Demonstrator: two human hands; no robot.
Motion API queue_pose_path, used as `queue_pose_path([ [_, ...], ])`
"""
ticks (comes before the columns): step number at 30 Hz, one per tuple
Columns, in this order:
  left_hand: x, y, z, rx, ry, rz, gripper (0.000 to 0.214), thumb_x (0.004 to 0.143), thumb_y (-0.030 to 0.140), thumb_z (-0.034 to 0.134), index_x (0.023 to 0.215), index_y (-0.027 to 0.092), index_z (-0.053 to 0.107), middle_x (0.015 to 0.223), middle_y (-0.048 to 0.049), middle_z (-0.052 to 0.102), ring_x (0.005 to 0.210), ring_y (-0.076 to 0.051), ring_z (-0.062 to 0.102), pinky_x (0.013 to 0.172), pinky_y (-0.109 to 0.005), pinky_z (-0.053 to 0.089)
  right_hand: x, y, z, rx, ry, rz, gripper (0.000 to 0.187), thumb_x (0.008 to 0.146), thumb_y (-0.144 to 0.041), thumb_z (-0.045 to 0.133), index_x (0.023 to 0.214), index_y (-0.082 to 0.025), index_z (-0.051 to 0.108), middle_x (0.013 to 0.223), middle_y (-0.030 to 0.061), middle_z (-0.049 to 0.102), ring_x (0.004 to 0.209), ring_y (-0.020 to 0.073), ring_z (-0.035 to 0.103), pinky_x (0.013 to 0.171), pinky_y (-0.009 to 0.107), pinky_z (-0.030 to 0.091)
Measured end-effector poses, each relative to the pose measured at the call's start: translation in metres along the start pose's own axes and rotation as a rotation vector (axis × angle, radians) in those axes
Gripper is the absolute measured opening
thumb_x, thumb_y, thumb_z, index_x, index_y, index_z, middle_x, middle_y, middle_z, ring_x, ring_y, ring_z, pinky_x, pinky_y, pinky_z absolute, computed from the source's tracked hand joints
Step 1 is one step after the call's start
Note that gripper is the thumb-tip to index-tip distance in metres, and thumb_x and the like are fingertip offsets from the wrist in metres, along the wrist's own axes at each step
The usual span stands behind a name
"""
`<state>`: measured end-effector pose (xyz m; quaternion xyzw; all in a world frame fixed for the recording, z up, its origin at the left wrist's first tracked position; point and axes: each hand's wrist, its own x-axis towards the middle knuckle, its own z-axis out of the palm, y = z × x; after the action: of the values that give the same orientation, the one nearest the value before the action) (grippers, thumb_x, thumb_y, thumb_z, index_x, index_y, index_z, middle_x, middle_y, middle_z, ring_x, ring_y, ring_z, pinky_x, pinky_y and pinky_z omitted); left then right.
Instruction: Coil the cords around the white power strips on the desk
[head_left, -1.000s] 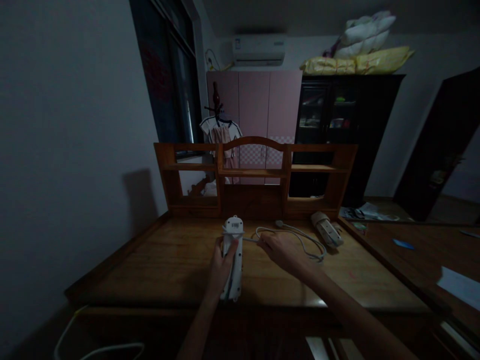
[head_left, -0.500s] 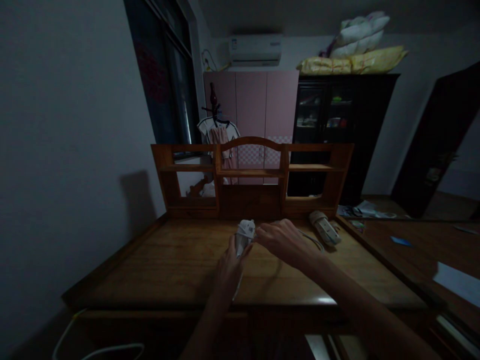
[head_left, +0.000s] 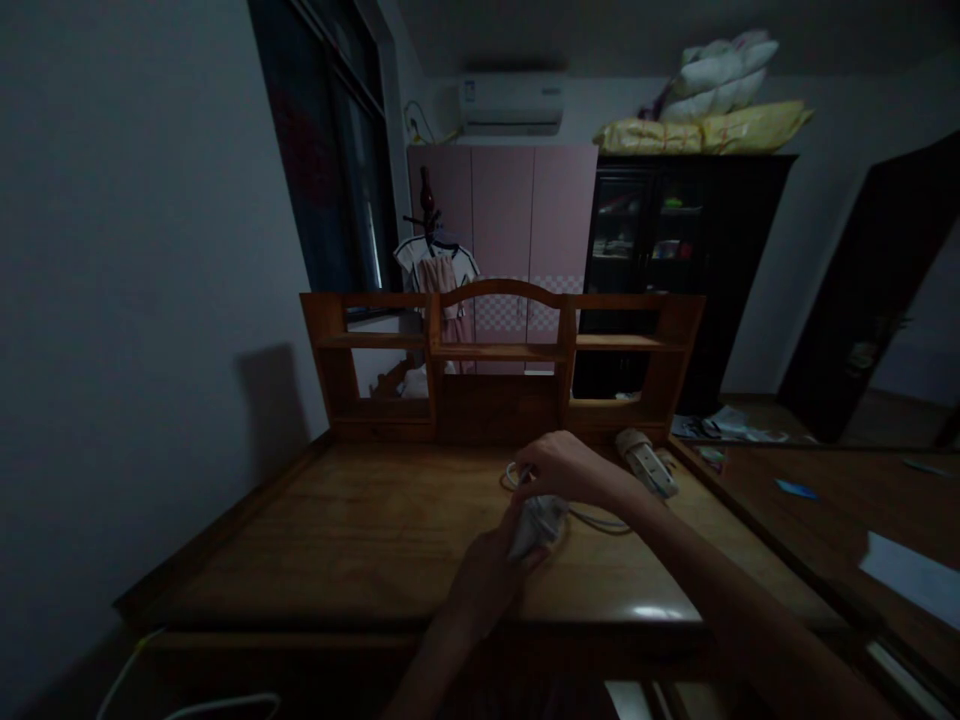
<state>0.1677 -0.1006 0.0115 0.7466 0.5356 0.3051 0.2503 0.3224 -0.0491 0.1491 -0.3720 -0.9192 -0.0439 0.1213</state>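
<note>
My left hand (head_left: 484, 575) is closed around a white block (head_left: 538, 522) with a pale cord wound about it. The block is smeared by motion, and its exact kind does not show. Just above it, my right hand (head_left: 559, 465) is pinched on the cord (head_left: 511, 476), which makes a small loop left of the fingers. More of the cord runs off to the right over the desk. Beyond my right wrist, a white power strip (head_left: 651, 468) with its own cord wrapped round one end lies near the shelf.
The wooden desk (head_left: 360, 530) has a raised shelf unit (head_left: 499, 351) along its back edge. A wall (head_left: 150, 300) closes off the left side. On the brown surface to the right lie a white sheet (head_left: 911, 575) and a blue card (head_left: 796, 489). A white cable (head_left: 225, 703) hangs at lower left.
My left hand has moved right and down with the white block, which now tilts to the right. My right hand has swung over above it, and a cord loop shows left of its fingers.
</note>
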Motion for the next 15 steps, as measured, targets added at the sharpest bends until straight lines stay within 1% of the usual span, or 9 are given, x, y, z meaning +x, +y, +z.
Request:
queue_pose_path([
  [2,0.002,0.001,-0.003,-0.08,-0.028,-0.004,0.064,0.081,0.056,0.052,0.135,0.024,0.04,0.096,-0.007,0.071,0.084,-0.025,0.066,0.065,-0.026,0.043,0.004,0.017,0.01,0.171,-0.008,0.055,0.041,0.068,-0.058,0.07,0.078,-0.018,0.072,0.068,0.0002,0.067,0.064,0.012,0.058,0.054,0.021,0.028],
  [4,0.005,0.004,-0.006,-0.132,-0.018,-0.002,0.057,0.08,0.055,0.054,0.128,0.024,0.046,0.094,-0.0055,0.07,0.083,-0.024,0.066,0.066,-0.025,0.042,0.006,0.029,0.022,0.32,-0.014,0.118,0.044,0.066,-0.059,0.07,0.077,-0.016,0.072,0.064,-0.0007,0.065,0.061,0.0107,0.055,0.052,0.019,0.029],
  [6,0.009,0.005,-0.007,-0.154,-0.003,-0.002,0.052,0.079,0.052,0.056,0.122,0.024,0.05,0.096,-0.0052,0.07,0.085,-0.024,0.066,0.068,-0.025,0.043,0.007,0.036,0.031,0.4,0.008,0.155,0.045,0.066,-0.058,0.071,0.075,-0.014,0.072,0.063,-0.0011,0.063,0.058,0.01,0.052,0.051,0.019,0.03],
  [10,0.015,0.005,-0.006,-0.195,0.009,0.005,0.051,0.078,0.045,0.058,0.123,0.023,0.049,0.101,-0.0053,0.069,0.088,-0.023,0.065,0.072,-0.025,0.044,0.007,0.038,0.043,0.406,0.069,0.162,0.044,0.065,-0.058,0.071,0.074,-0.015,0.072,0.062,-0.0005,0.063,0.059,0.0105,0.052,0.052,0.019,0.031],
  [13,0.015,0.005,-0.005,-0.201,0.007,0.027,0.051,0.077,0.044,0.059,0.123,0.023,0.05,0.099,-0.0047,0.07,0.087,-0.023,0.065,0.071,-0.025,0.044,0.006,0.033,0.046,0.352,0.093,0.157,0.042,0.065,-0.058,0.071,0.075,-0.017,0.073,0.064,0.0,0.064,0.06,0.011,0.053,0.053,0.019,0.031],
  [15,0.015,0.006,-0.005,-0.202,-0.018,0.014,0.05,0.078,0.045,0.058,0.122,0.023,0.053,0.096,-0.0046,0.071,0.085,-0.023,0.066,0.069,-0.026,0.044,0.006,0.031,0.048,0.326,0.099,0.14,0.042,0.064,-0.058,0.072,0.076,-0.018,0.073,0.065,0.0001,0.065,0.061,0.011,0.054,0.053,0.02,0.03],
])
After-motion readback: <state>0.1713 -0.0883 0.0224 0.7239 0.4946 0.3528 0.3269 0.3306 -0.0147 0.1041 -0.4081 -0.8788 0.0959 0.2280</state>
